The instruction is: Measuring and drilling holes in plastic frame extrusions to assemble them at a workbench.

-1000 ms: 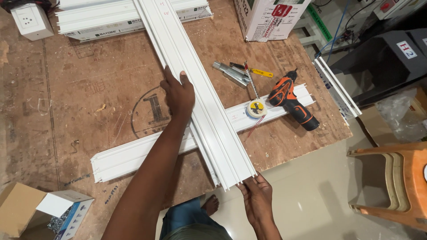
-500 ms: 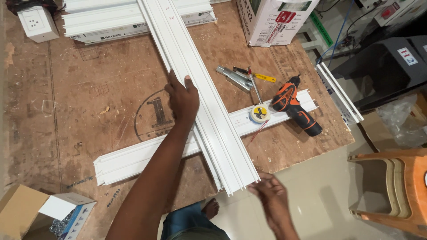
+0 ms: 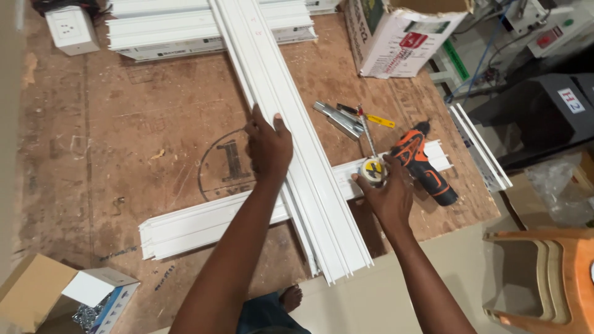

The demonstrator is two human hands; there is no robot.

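Observation:
A long white plastic channel strip lies lengthwise across a brown plywood worktop, crossing over a shorter white strip. My left hand grips the long strip's left edge near its middle. My right hand reaches to the right of the strips, with its fingers closing around a small yellow and white tape measure that rests on the shorter strip.
An orange and black cordless drill lies beside the tape measure. A metal bracket and a yellow-handled screwdriver sit behind it. More white strips, a switch box, cardboard boxes, an open box of screws and an orange stool surround the worktop.
My right hand left the near end of the long strip and moved up and right to the tape measure. My left hand stayed on the strip.

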